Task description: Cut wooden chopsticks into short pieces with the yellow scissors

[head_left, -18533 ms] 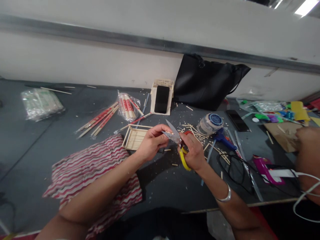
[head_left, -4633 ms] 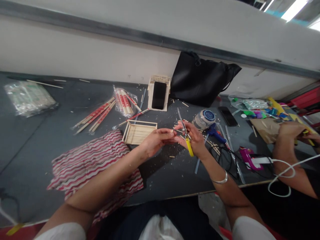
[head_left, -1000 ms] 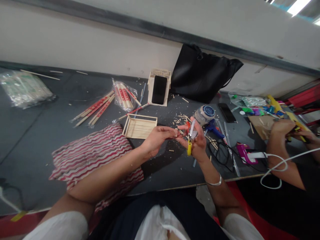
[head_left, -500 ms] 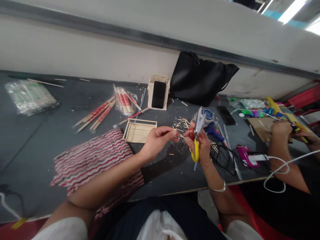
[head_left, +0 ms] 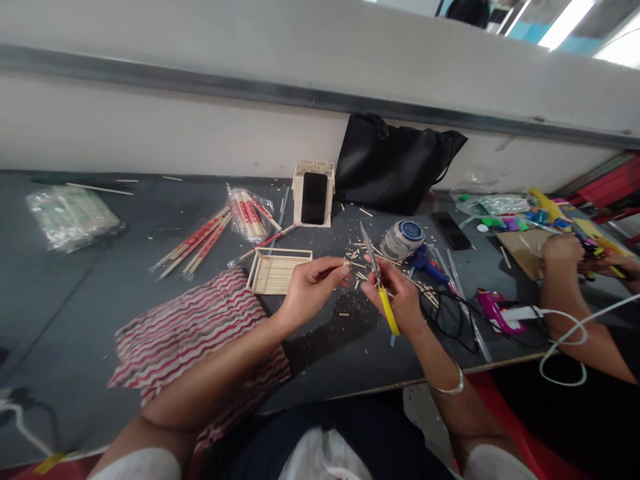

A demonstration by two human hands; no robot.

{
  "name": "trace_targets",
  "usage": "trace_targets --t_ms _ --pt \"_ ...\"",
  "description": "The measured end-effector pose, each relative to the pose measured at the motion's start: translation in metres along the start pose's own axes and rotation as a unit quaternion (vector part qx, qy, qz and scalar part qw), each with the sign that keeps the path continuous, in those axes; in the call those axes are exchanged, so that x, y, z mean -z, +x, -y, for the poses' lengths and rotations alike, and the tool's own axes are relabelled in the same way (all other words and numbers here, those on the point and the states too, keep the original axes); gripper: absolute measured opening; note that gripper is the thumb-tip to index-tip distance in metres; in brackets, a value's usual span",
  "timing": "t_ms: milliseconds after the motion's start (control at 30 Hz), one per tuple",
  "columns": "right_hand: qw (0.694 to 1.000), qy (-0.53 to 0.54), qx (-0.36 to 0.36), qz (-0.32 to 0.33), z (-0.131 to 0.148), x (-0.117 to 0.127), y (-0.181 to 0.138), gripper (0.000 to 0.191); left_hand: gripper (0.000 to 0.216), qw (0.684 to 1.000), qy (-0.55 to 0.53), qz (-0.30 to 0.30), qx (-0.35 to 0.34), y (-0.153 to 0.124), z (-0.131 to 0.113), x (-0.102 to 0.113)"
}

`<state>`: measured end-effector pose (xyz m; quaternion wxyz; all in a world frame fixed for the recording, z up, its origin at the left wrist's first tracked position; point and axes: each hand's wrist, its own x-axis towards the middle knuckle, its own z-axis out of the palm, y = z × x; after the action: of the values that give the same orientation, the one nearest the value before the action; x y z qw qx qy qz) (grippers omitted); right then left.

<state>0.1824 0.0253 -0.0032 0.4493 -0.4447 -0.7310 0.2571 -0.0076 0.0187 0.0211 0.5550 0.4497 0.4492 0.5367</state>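
**Snips and a stick piece over a littered grey table**

The grey table (head_left: 100, 267) carries a striped red-and-white cloth (head_left: 190, 333) at 8 o'clock of the hands and a shallow tray of pale sticks (head_left: 277, 270) at 10 o'clock. The right hand (head_left: 397, 300) is wrapped around yellow-handled snips (head_left: 380, 283), thin metal blades pointing to 12 o'clock. The left hand (head_left: 307, 287) pinches a tiny pale stick piece (head_left: 346, 264) between thumb and fingertips, just beside the blades.
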Motion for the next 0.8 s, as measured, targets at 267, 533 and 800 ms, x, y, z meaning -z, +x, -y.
trace_targets --t_ms 267,533,800 --pt "0.988 -0.087 0.115 0.063 -0.003 0.005 0.011 0.035 0.028 0.99 -0.135 0.051 0.004 0.004 -0.008 0.008" --pt "0.968 -0.122 0.211 0.066 -0.001 0.002 0.025 0.037 0.029 0.963 -0.247 0.091 0.055 0.014 -0.004 0.016" --pt "0.961 -0.133 0.237 0.057 -0.014 -0.004 0.022 0.038 0.023 0.95 -0.269 0.129 0.091 0.015 0.005 0.02"
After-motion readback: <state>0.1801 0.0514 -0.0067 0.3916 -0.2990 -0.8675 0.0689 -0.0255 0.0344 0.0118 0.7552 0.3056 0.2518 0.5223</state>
